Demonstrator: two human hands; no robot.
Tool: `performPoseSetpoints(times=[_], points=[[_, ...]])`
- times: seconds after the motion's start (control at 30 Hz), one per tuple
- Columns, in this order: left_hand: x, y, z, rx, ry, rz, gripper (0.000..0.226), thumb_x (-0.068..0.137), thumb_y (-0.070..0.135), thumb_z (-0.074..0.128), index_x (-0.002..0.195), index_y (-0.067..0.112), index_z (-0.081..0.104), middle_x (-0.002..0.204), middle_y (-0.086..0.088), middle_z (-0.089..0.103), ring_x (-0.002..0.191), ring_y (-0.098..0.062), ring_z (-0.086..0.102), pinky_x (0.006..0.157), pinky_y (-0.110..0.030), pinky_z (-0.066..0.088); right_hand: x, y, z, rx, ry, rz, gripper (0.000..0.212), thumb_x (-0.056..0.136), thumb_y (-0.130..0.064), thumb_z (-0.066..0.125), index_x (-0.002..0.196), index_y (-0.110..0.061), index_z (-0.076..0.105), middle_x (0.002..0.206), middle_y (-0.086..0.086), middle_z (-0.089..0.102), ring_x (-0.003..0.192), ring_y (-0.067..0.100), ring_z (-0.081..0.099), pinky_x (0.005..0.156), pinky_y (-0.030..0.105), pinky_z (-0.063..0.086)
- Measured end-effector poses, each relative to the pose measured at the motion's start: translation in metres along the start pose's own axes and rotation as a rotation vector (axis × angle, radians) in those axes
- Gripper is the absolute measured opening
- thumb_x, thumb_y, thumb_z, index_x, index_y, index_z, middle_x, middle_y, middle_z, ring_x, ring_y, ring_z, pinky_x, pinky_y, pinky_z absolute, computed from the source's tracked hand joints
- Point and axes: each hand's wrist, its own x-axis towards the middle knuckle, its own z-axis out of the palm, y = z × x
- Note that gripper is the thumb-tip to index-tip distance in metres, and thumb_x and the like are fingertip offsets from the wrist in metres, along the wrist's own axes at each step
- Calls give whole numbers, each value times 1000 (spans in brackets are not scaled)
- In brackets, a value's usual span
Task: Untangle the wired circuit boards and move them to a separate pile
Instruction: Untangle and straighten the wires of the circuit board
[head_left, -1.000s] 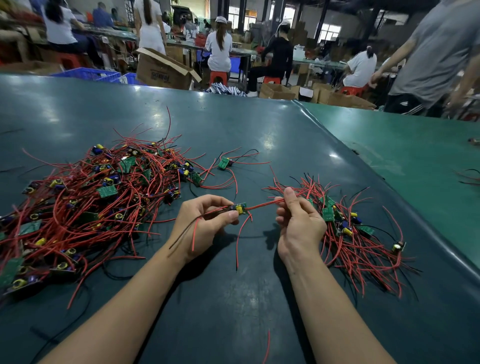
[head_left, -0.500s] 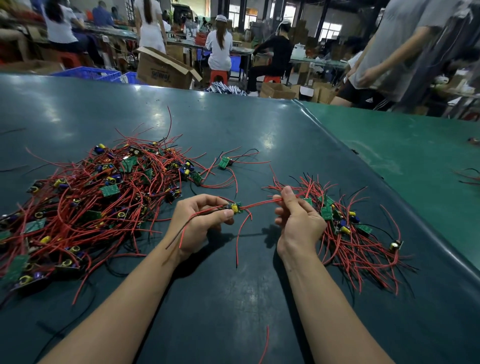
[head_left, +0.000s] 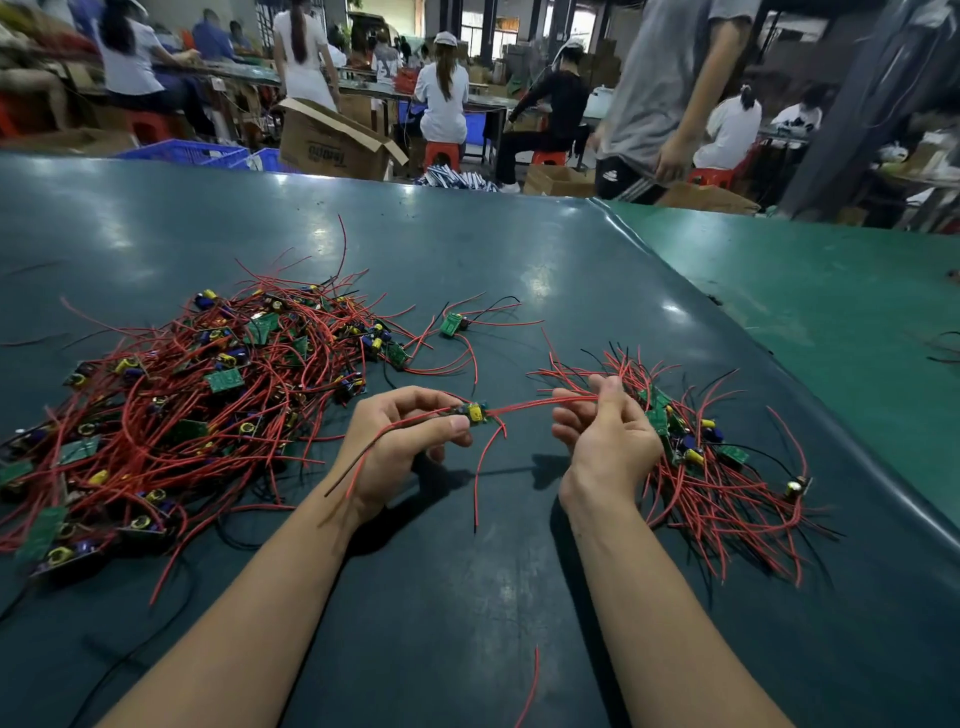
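Circuit board (head_left: 475, 413) pinched in left hand (head_left: 400, 447) grip; right hand (head_left: 608, 441) pinches its red wires (head_left: 535, 404).

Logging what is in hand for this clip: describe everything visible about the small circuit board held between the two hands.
The held circuit board is a small green board carrying a yellow part, seen mostly edge-on. It hangs above the dark green table between the two piles. The left hand pinches it at thumb and fingertips, with a red and a black lead trailing back across that palm. Red wires run from it to the right hand, whose grip pulls them fairly straight. Another red lead droops down from the board, its tip near the table.
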Motion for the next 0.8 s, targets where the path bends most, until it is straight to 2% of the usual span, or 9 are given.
performPoseSetpoints(times=[0.07, 0.17, 0.27, 0.33, 0.43, 0.5, 0.63, 0.7, 0.8], points=[[1, 0, -4, -62, 54, 11, 13, 75, -1, 74, 86, 3, 68, 71, -12, 71, 55, -15, 58, 52, -18, 43, 4, -2, -2, 40, 19, 11, 28, 102, -24, 51, 84, -8, 65, 61, 5, 71, 43, 12, 60, 39, 19, 45], [6, -1, -8, -307, 174, -2, 11, 77, -2, 65, 83, 6, 62, 68, -2, 69, 58, -11, 63, 52, -16, 40, 12, -9, -8, 59, 73, -5, 29, 102, -23, 51, 83, -6, 63, 59, 3, 70, 44, 11, 61, 40, 19, 46], [9, -2, -9, -378, 247, 6, 14, 86, -6, 57, 84, 7, 59, 65, -3, 64, 54, -8, 60, 52, -16, 40, 4, -6, -4, -90, -49, -59, 30, 102, -25, 51, 82, -7, 64, 58, 2, 69, 43, 10, 59, 37, 19, 42], [9, -3, -8, -332, 257, 27, 13, 87, -5, 58, 86, 8, 60, 69, -7, 64, 53, -9, 59, 53, -17, 43, -10, 2, 2, -249, -181, -174, 24, 100, -24, 55, 81, -11, 65, 56, -1, 65, 45, 9, 55, 39, 21, 42], [10, -6, -7, -283, 281, 67, 15, 88, -6, 60, 91, 9, 61, 68, -1, 66, 58, -10, 61, 55, -18, 44, -26, 8, 4, -560, -361, -600, 6, 92, -16, 65, 89, -15, 71, 69, -10, 65, 60, 3, 56, 61, 24, 49], [10, -7, -6, -233, 291, 116, 18, 85, -6, 65, 93, 11, 63, 69, 0, 69, 63, -12, 63, 58, -19, 46, -31, 9, 4, -642, -521, -746, 14, 88, -10, 70, 101, -11, 73, 84, -3, 66, 69, 5, 58, 71, 21, 49], [7, -9, -2, -11, 275, 260, 27, 78, -1, 76, 96, 18, 70, 81, 2, 75, 73, -8, 68, 68, -16, 52, -38, 13, 7, -769, -798, -737, 43, 83, -6, 74, 125, -9, 64, 107, 4, 63, 84, 15, 62, 78, 21, 50], [5, -10, -2, 133, 314, 354, 28, 78, 6, 79, 100, 22, 72, 88, 3, 75, 79, -6, 69, 72, -16, 51, -42, 16, 9, -719, -839, -670, 45, 86, -9, 71, 130, -9, 61, 116, 2, 63, 97, 15, 64, 81, 25, 53], [3, -12, -4, 443, 390, 616, 29, 80, 4, 78, 106, 17, 71, 102, 0, 67, 96, -11, 64, 81, -25, 50, -46, 17, 12, -645, -848, -654, 43, 90, -11, 67, 132, -8, 59, 115, 1, 66, 98, 10, 65, 83, 28, 53]])
